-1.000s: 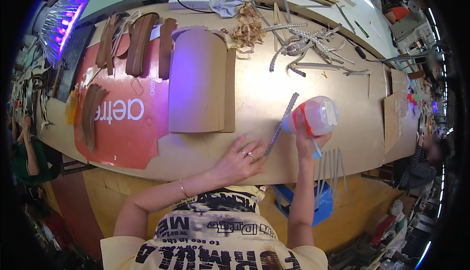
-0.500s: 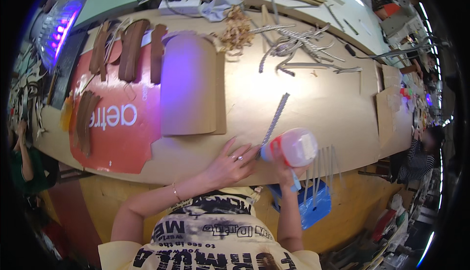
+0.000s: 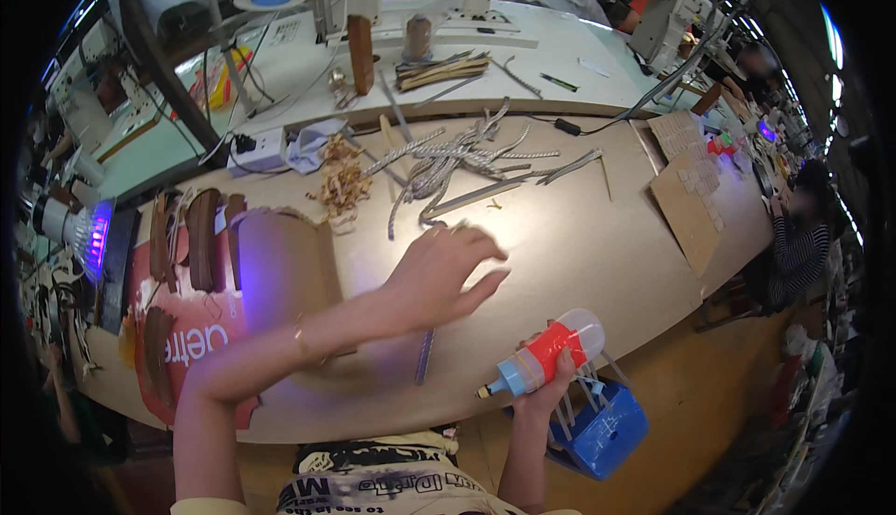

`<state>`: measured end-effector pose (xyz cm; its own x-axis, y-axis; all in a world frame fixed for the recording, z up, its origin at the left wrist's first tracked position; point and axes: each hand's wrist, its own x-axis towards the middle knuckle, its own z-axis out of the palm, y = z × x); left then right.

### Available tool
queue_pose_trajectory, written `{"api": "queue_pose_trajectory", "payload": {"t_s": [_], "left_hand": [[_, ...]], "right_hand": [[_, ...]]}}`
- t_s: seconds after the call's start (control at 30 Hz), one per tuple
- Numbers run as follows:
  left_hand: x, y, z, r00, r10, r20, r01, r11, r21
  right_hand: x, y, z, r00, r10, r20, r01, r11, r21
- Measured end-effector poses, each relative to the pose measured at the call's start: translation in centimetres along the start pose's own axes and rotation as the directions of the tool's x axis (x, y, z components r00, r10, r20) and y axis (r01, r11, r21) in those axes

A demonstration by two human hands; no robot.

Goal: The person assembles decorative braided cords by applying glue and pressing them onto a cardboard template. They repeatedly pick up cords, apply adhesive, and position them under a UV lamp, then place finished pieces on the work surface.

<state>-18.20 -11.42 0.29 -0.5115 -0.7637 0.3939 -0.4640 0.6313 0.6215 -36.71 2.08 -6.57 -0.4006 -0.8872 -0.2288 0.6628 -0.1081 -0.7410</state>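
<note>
My right hand is wrapped round a squeeze bottle with a clear base, a red band and a light blue cap. The bottle is tilted, its dark nozzle pointing down and left above the table's near edge. Over the table's middle, my left hand reaches out with thumb and fingers apart and holds nothing. A short grey braided cord lies on the tabletop below my left forearm, its far part hidden by it. Beyond my left hand lies a tangled heap of grey-white braided cords.
At the left, brown strips rest on a red sheet beside a curved brown cardboard piece and a lit lamp. Tan scraps lie near the cords. A blue stool stands below the near edge. Cardboard sheets lie right.
My left hand has left the short cord and moved forward toward the cord heap, opening. The bottle has come away from the cord and swung lengthwise into sight. The view has shifted toward the far table.
</note>
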Motion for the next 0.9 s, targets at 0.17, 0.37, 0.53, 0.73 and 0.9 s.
{"api": "queue_pose_trajectory", "payload": {"t_s": [0.17,0.37,0.53,0.73,0.9], "left_hand": [[15.3,-6.1,8.6,0.995,0.014,0.100,-0.036,0.973,0.226],[20.9,-12.6,15.7,0.984,-0.173,0.032,0.134,0.854,0.503],[20.6,-12.6,16.2,0.990,-0.055,0.129,-0.035,0.793,0.608],[19.3,-10.1,13.7,0.915,0.393,0.094,-0.305,0.516,0.800],[16.8,-7.5,11.5,0.881,0.471,0.030,-0.309,0.528,0.791]], "right_hand": [[0.6,-1.0,-0.4,0.980,-0.094,-0.178,0.105,0.993,0.055],[1.4,-1.4,-1.8,0.969,-0.025,-0.247,0.044,0.996,0.073],[3.0,-1.1,-2.2,0.985,0.094,-0.148,-0.083,0.993,0.083],[4.2,-1.5,-1.9,0.991,0.063,-0.114,-0.058,0.997,0.052],[4.0,-2.0,-2.0,0.989,0.028,-0.148,-0.024,0.999,0.027]]}}
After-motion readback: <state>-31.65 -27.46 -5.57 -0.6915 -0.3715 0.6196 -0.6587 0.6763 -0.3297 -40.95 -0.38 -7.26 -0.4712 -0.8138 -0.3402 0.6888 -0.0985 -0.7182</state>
